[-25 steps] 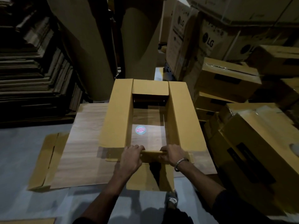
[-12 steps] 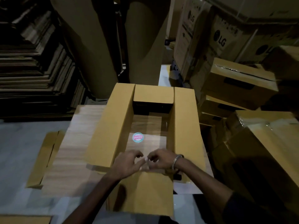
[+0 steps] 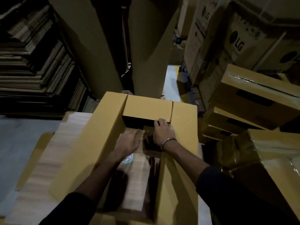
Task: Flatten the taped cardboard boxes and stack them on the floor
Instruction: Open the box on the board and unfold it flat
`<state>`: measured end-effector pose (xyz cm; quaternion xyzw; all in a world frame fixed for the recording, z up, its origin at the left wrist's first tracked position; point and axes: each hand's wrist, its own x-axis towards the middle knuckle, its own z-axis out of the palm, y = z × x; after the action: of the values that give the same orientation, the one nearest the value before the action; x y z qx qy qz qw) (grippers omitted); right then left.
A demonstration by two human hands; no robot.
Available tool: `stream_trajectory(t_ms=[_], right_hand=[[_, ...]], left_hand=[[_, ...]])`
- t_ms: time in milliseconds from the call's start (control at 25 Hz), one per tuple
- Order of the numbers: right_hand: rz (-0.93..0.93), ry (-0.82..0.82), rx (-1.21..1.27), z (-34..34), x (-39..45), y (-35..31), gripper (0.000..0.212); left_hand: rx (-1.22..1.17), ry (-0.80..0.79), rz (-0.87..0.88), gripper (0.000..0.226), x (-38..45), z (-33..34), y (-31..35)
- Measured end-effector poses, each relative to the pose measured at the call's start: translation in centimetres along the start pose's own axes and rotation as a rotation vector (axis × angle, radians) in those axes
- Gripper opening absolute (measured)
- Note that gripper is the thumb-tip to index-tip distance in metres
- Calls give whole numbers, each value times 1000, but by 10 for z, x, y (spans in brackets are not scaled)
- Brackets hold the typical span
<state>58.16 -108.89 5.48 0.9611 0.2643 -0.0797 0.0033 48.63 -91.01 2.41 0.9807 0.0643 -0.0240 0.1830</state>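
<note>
An open yellow-brown cardboard box (image 3: 90,153) stands in front of me on a flat wood-patterned sheet (image 3: 48,161), its flaps spread outward. Both my arms reach down into it. My left hand (image 3: 128,142) lies flat with fingers stretched toward the far inner end. My right hand (image 3: 163,132), with a bracelet on the wrist, touches the edge of the far flap (image 3: 146,106) with curled fingers. A round pink sticker (image 3: 128,159) shows on the sheet under my left wrist. Whether the right hand grips the flap is unclear.
Taped closed boxes (image 3: 253,96) pile up at the right, with printed cartons (image 3: 240,41) behind them. Tall paper rolls (image 3: 146,46) stand straight ahead. A dark stack of flattened cardboard (image 3: 32,70) fills the left. Grey floor (image 3: 14,143) shows at the left.
Both hands left the near flap and reached forward into the box to its far end. My view has moved closer over the box.
</note>
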Motion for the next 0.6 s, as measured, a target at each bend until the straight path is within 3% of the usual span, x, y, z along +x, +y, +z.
stream_trajectory(t_ms=[120,240,320,520,600], right_hand=[[8,97,-42,6,10,8,90],[-33,73,-140,0,30,29,103],[-22,64,-162,-9,52,45,96],[-103,223,-13,-39,89,86,52],[-70,321,27,-59,104,96,52]], left_hand=[[69,-5,12,73,35,10,-2],[147,28,25,79,49,6,2],[219,109,17,82,51,-2,8],[203,264,41,88,76,-21,30],[195,296,50,90,100,-30,35]])
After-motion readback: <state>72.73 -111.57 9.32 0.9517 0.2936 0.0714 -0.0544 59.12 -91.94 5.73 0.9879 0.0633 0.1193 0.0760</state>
